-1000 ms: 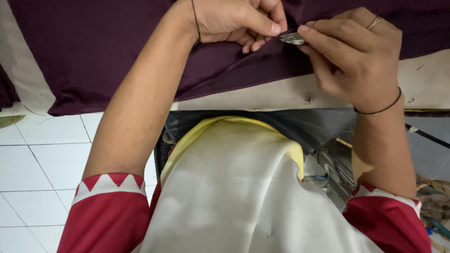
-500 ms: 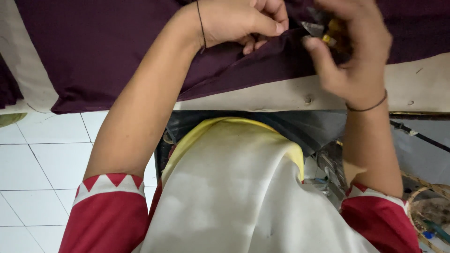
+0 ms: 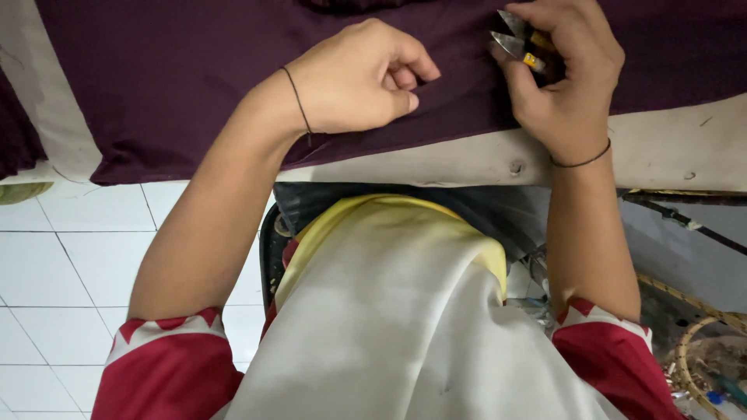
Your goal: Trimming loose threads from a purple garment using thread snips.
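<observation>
We see our left hand [image 3: 366,78] curled closed on the dark maroon fabric [image 3: 179,70], thumb and forefinger pinching a small fold near the cloth's lower edge, at about twelve o'clock in the view. Our right hand [image 3: 564,85], at about one o'clock, grips a pair of small thread snips [image 3: 517,39] with a yellow band on the handle; the blades are parted and point toward eleven o'clock, just above the fabric and apart from the pinched fold. The fabric lies spread across the pale table [image 3: 467,163], one corner hanging off toward nine o'clock above the white tiled floor [image 3: 54,264].

As for progress, we judge the trimming to be mid-way at best: the fold is held ready, yet the snips are not on it, and no cut thread shows (a loose thread, if there is one, is too fine to tell). A thin black band [image 3: 297,101] sits on the left wrist, another on the right.
</observation>
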